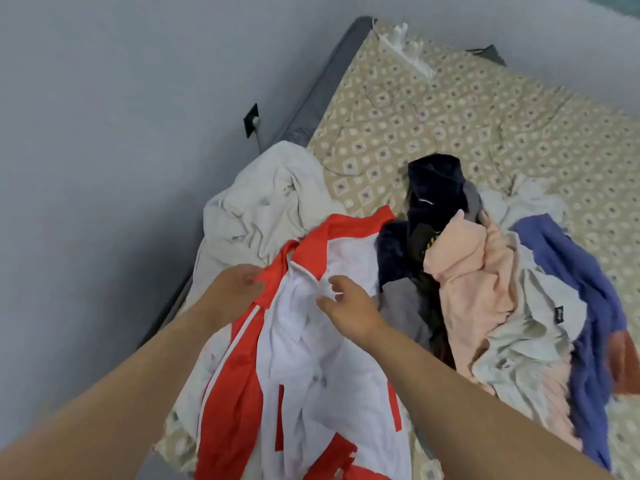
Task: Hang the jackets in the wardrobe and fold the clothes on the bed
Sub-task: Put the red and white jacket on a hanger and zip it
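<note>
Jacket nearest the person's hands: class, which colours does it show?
The jacket is red with white panels and white stripes, seen best in the head view.

Two hands are showing: left hand (235,289), right hand (349,306). One red-and-white jacket (311,358) is lying at 6 o'clock. Lying at 3 o'clock: one navy garment (433,188), one peach garment (467,271), one violet-blue garment (571,265), one pale garment (519,344). A second pale garment (263,202) is lying at 10 o'clock. One bed (450,109).
</note>
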